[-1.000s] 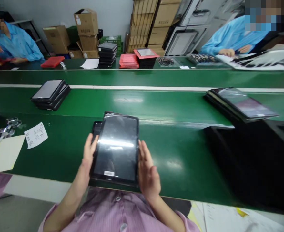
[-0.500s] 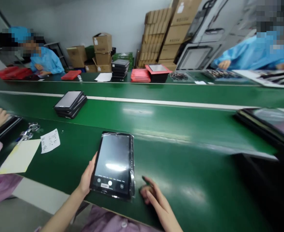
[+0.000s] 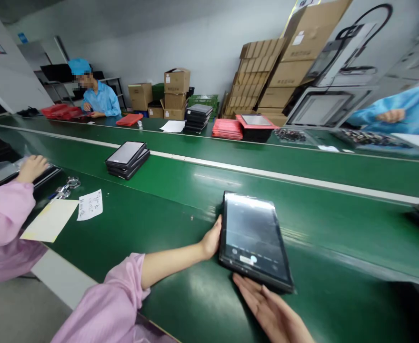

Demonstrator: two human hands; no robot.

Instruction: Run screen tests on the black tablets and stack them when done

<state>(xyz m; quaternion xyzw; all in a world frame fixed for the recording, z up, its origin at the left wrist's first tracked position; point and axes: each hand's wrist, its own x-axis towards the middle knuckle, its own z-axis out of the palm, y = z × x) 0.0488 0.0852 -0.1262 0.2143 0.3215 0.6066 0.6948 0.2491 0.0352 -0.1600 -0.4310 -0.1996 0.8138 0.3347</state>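
The tablet (image 3: 254,233) is lit but not released, left hand (image 3: 211,239) gripping its side, right hand (image 3: 270,307) open below, inside the near edge of the counter (image 3: 181,297)

The tablet (image 3: 256,242) is black, its screen (image 3: 251,227) grey, the table (image 3: 159,207) green, the left sleeve (image 3: 113,295) pink.
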